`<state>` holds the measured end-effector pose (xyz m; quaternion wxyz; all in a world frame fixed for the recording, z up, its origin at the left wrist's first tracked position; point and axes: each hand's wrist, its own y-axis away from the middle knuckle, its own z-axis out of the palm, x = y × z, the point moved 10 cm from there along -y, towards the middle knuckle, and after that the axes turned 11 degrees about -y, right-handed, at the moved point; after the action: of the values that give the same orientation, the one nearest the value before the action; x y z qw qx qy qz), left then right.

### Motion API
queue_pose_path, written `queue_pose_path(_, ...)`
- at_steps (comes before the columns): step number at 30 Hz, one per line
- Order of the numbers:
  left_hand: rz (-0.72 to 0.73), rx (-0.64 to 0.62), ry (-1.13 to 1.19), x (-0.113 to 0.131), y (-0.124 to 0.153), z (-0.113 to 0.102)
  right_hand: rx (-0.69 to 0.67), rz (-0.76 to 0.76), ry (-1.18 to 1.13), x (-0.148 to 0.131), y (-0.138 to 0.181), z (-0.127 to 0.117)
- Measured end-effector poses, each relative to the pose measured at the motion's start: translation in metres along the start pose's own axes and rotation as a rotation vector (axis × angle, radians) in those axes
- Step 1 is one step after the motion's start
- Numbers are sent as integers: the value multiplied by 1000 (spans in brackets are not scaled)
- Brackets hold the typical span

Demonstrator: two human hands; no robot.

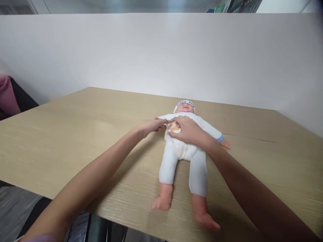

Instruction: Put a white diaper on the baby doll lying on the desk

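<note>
A baby doll [185, 153] in a white suit lies on its back on the wooden table [75, 141], its head pointing away from me and its bare feet towards me. On its head is a white cap [185, 102] with blue lettering. My left hand [153, 126] is at the doll's arm on the left side, fingers curled round the sleeve end; the doll's hand there is mostly hidden. My right hand [188, 129] rests on the doll's chest, thumb and index finger apart, partly covering an orange and yellow print. The doll's other arm stretches out to the right, with a blue cuff [220, 138].
A white partition [151, 53] stands behind the table. At the far left is a pink and black item [10, 95]. Below the table's front edge, dark objects [98, 227] show in part. A thin seam runs across the tabletop.
</note>
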<state>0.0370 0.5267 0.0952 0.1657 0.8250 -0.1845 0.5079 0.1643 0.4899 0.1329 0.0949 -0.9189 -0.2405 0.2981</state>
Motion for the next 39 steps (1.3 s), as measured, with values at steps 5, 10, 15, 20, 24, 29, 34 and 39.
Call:
queue_pose_path(5,47,14,4,13,-14,30,5,27,-188,-4,5,-5)
queue_pose_path(10,181,-23,132,8,-14,33,11,133,-268,12,8,-12)
queue_pose_path(15,207,156,119,-9,-11,22,-9,168,-366,24,11,-18)
queue_pose_path(20,232,123,60,-13,-14,32,85,146,-349,31,9,-24)
queue_pose_path(24,197,143,60,-14,-17,30,248,95,-286,24,8,-35)
queue_pose_path(29,186,507,-156,9,30,6,499,-43,-181,-21,51,-63)
queue_pose_path(34,576,168,-450,63,106,61,184,-107,-273,-57,130,-33)
queue_pose_path(39,497,-27,-714,41,125,88,-47,29,-217,-25,176,-4)
